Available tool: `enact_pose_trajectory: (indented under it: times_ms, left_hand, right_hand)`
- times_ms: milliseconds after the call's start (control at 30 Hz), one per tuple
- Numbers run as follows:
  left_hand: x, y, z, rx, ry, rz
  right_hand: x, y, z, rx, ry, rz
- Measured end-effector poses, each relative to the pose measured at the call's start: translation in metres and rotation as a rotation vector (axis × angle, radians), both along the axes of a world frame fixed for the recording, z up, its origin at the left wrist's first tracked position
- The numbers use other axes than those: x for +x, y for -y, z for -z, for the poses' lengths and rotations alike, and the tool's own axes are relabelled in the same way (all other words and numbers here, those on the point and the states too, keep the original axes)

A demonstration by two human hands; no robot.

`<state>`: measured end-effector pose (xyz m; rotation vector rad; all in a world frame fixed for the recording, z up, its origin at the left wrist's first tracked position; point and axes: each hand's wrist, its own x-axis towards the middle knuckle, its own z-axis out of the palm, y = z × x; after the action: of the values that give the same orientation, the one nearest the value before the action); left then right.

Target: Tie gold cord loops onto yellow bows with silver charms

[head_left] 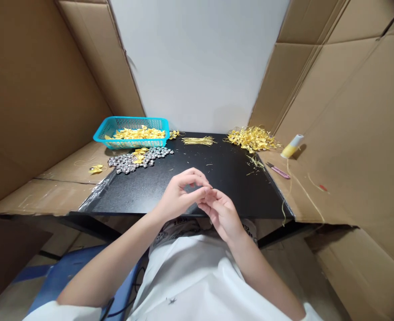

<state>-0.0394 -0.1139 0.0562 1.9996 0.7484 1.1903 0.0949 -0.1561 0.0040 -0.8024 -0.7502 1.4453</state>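
My left hand (180, 196) and my right hand (221, 214) meet above the near edge of the black table (190, 183). Both have their fingers curled and pinched together at the fingertips, on something too small to make out. A pile of small silver beads (136, 160) lies at the left of the table with a yellow bow on top. A bundle of thin gold strands (198, 141) lies at the back middle. A heap of yellow ribbon pieces (252, 138) sits at the back right.
A turquoise basket (131, 122) holding yellow bows stands at the back left. A small cutter (277, 170) and a yellow thread spool (292, 146) lie on cardboard at the right. Cardboard walls (350, 111) close in both sides. A blue chair (66, 272) is below.
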Motion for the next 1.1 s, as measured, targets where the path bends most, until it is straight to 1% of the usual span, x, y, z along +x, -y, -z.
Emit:
enact_pose_trajectory:
  times_ms: [67, 133, 167, 200, 233, 300, 333, 400, 467, 500, 567, 667, 733, 833, 900, 967, 1033, 1100]
  left_hand:
    - [0.005, -0.004, -0.019, 0.022, -0.01, 0.046]
    - [0.01, -0.011, -0.045, 0.07, -0.05, 0.048]
    - [0.012, -0.015, -0.06, 0.069, -0.075, 0.033]
    - [0.014, -0.019, -0.075, 0.058, -0.06, 0.012]
    - [0.015, -0.024, -0.09, 0.055, -0.027, -0.027]
    - [0.018, -0.032, -0.118, 0.057, -0.017, -0.094]
    - [0.018, -0.035, -0.129, 0.057, -0.016, -0.116]
    - [0.02, -0.039, -0.146, 0.077, -0.011, -0.157]
    - [0.022, -0.041, -0.155, 0.092, -0.015, -0.173]
    - [0.023, -0.042, -0.156, 0.096, -0.017, -0.174]
    - [0.026, -0.045, -0.154, 0.094, -0.012, -0.167]
    - [0.029, -0.051, -0.144, 0.065, 0.005, -0.152]
    - [0.03, -0.057, -0.136, 0.038, 0.01, -0.143]
    - [0.032, -0.066, -0.125, 0.005, 0.014, -0.113]
    - [0.033, -0.071, -0.118, -0.016, 0.021, -0.079]
    - [0.034, -0.076, -0.111, -0.039, 0.026, -0.039]
    - [0.035, -0.08, -0.103, -0.065, 0.039, 0.005]
    - [0.036, -0.083, -0.096, -0.1, 0.061, 0.04]
  right_hand:
    - [0.004, -0.003, -0.009, 0.014, -0.01, -0.019]
    - [0.011, -0.007, -0.02, 0.055, 0.029, -0.038]
    - [0.017, -0.01, -0.026, 0.083, 0.073, -0.033]
    - [0.024, -0.012, -0.031, 0.112, 0.131, -0.008]
    - [0.031, -0.014, -0.036, 0.138, 0.187, 0.047]
    - [0.049, -0.018, -0.041, 0.177, 0.253, 0.188]
    - [0.057, -0.02, -0.041, 0.187, 0.257, 0.251]
    - [0.071, -0.022, -0.039, 0.185, 0.267, 0.343]
    - [0.079, -0.024, -0.033, 0.169, 0.299, 0.384]
    - [0.081, -0.026, -0.031, 0.162, 0.318, 0.388]
    - [0.08, -0.03, -0.027, 0.157, 0.35, 0.381]
    - [0.074, -0.039, -0.029, 0.187, 0.389, 0.352]
    - [0.07, -0.048, -0.039, 0.227, 0.41, 0.33]
    - [0.063, -0.065, -0.06, 0.316, 0.428, 0.287]
    - [0.059, -0.078, -0.075, 0.413, 0.43, 0.246]
    - [0.054, -0.09, -0.086, 0.468, 0.413, 0.211]
    - [0.05, -0.101, -0.093, 0.485, 0.382, 0.189]
    - [0.048, -0.109, -0.094, 0.483, 0.348, 0.186]
